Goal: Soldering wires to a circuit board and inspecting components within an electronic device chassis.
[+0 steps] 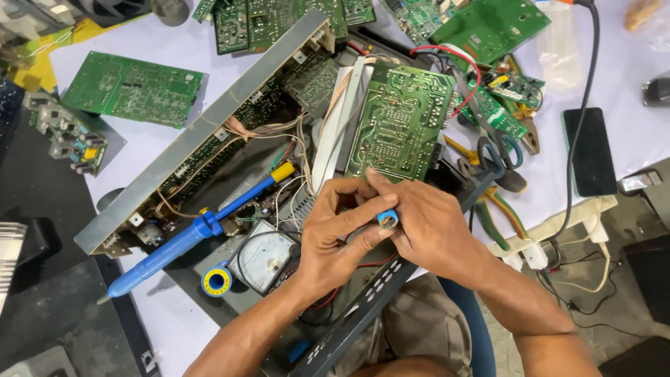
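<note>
Both hands pinch one small blue-capped part.
Left hand [335, 234] and right hand [426, 227] closed on part [388, 219]; green board [401, 122] at 12 o'clock.

This was an electronics repair workshop. An opened metal chassis [209, 139] lay on the surface [614, 63], ringed by loose green circuit boards [132, 87] from nine to one o'clock. A blue desoldering pump [188, 234], a solder spool [216, 281], pliers [499, 209] and a power strip [558, 234] lay about.
</note>
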